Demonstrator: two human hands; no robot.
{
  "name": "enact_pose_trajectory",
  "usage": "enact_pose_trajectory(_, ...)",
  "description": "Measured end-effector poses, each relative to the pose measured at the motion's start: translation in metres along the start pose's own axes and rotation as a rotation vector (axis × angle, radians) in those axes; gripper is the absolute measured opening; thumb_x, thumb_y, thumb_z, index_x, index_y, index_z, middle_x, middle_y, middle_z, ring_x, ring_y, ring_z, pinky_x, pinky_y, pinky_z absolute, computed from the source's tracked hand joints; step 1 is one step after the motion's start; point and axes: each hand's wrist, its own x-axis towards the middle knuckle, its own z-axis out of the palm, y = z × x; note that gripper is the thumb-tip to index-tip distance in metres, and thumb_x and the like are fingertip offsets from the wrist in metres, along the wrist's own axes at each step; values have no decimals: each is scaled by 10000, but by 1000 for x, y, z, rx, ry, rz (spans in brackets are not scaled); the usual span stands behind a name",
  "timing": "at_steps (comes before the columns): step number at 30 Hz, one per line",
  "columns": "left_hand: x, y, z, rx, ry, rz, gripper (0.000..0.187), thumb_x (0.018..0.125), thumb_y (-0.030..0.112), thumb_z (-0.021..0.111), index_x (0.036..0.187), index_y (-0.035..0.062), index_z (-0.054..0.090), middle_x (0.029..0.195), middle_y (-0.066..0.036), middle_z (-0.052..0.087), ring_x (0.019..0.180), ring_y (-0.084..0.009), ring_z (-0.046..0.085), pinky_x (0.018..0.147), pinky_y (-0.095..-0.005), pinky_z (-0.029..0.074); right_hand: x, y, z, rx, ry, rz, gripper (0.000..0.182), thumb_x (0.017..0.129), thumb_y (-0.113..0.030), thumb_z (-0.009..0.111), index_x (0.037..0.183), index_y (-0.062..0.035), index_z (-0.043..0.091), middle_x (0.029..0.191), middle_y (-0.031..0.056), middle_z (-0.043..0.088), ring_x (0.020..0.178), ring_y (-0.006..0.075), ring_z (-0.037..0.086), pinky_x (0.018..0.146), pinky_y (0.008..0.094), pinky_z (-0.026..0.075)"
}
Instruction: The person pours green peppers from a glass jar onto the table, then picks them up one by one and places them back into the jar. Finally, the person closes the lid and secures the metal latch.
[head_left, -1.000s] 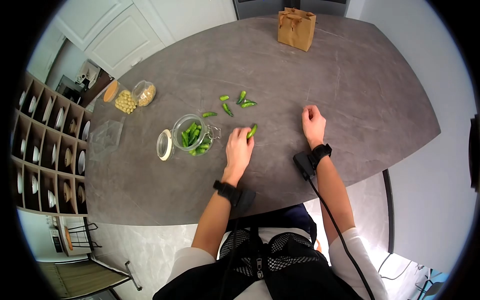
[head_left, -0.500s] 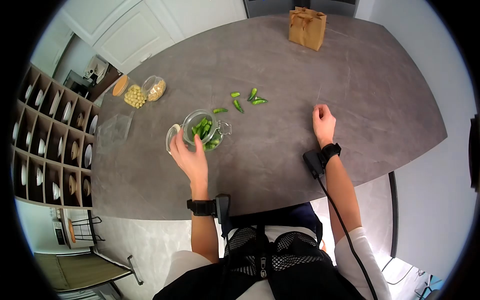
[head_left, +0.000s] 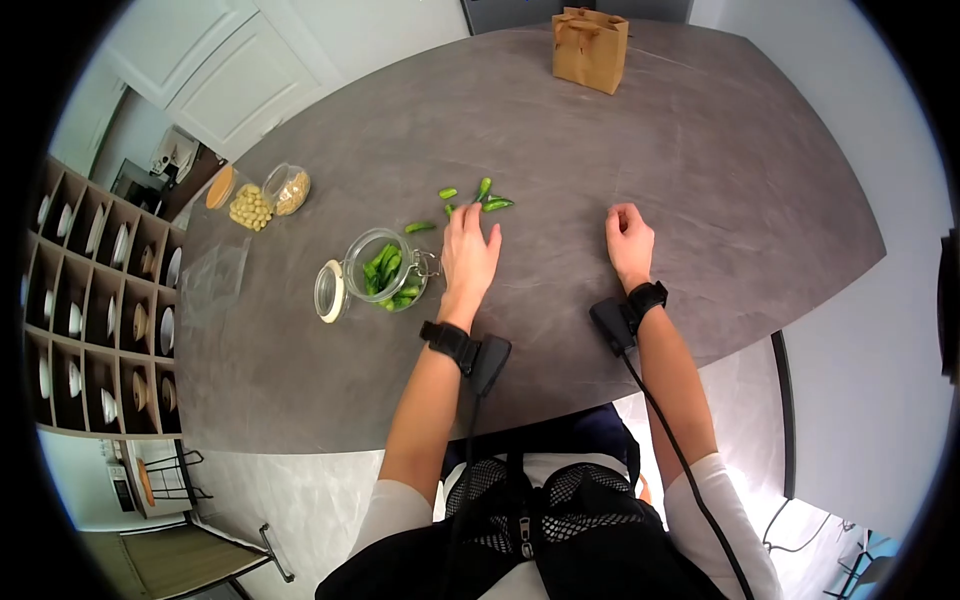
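Observation:
My left hand (head_left: 470, 252) reaches palm down over the table, fingers stretched forward and thumb apart. Its fingertips are right at a small group of green chili peppers (head_left: 497, 204), partly covering one of them. Another chili pepper (head_left: 420, 227) lies between that hand and a clip-top glass jar (head_left: 375, 233). Inside the jar are several green chili peppers (head_left: 382, 268), and its lid (head_left: 330, 292) hangs open to the left. My right hand (head_left: 630, 243) rests on the table to the right, fingers curled into a loose fist, with nothing showing in it.
At the back left, a jar of pale round pieces (head_left: 250, 207) and a second jar of light brown bits (head_left: 291, 190) lie near a clear plastic container (head_left: 215, 277). A brown paper bag (head_left: 590, 52) stands by the far edge. Shelves of bowls (head_left: 105, 310) are at left.
My left hand has moved from the jar's mouth rightward and forward to the loose chili peppers. My right hand stays curled in place. The whole view has shifted slightly.

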Motion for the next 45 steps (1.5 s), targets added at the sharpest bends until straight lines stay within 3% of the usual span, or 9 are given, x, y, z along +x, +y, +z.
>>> enact_pose_trajectory(2,12,4,4,26,-145,-40,453,782,193,583,1172,14,439,1177,-126,448,1037,-336,467,871,-404,399,0,2,1,-10,5,-8,165,804,-192,516,847,-44,574,699,127,616,653,273,603,634,346,466)
enact_pose_trajectory(8,17,-6,24,203,-114,117,304,764,179,599,1031,43,547,1057,-87,529,904,-292,513,737,-409,435,0,1,1,-15,3,-2,155,797,-185,513,833,-44,567,692,137,604,645,293,590,626,360,458)
enact_pose_trajectory(17,28,-8,29,220,-83,175,159,711,125,630,854,79,580,840,-64,601,796,-279,527,687,-400,430,2,5,3,-20,14,-31,150,793,-191,513,825,-54,566,685,133,606,650,304,590,614,371,457)
enact_pose_trajectory(26,1,5,3,128,-122,275,158,650,79,651,792,75,582,780,-61,601,729,-273,536,668,-392,414,1,6,3,-17,17,-45,149,789,-192,517,824,-57,568,697,135,609,661,303,595,623,375,461)
enact_pose_trajectory(29,-11,11,-30,-27,14,267,182,650,75,647,820,74,581,808,-63,595,762,-273,529,663,-388,406,3,3,1,-28,4,-25,155,791,-195,517,832,-55,570,708,134,612,669,302,597,631,374,463)
enact_pose_trajectory(35,-18,-16,-118,86,313,-6,176,673,52,637,840,33,586,812,-84,588,746,-280,524,671,-372,409,3,6,4,-48,15,-46,167,799,-203,516,847,-53,573,708,130,614,670,296,597,635,363,463)
enact_pose_trajectory(40,-26,-48,-130,266,332,-57,179,705,91,637,861,20,586,814,-96,582,791,-286,533,711,-363,414,2,3,1,-50,-15,7,174,802,-206,513,850,-50,573,709,130,614,671,290,599,637,360,462)
enact_pose_trajectory(43,-30,-29,-127,95,361,-143,184,727,111,631,880,22,584,819,-101,579,800,-284,534,723,-369,416,2,2,1,-73,-3,-13,175,802,-206,513,851,-49,575,710,128,615,671,285,600,637,357,462)
enact_pose_trajectory(45,-32,-13,-113,-51,285,-100,167,743,115,619,878,24,583,819,-102,575,786,-281,538,705,-373,423,2,2,0,-82,3,-28,175,802,-205,513,850,-49,576,710,126,616,670,282,601,638,353,462)
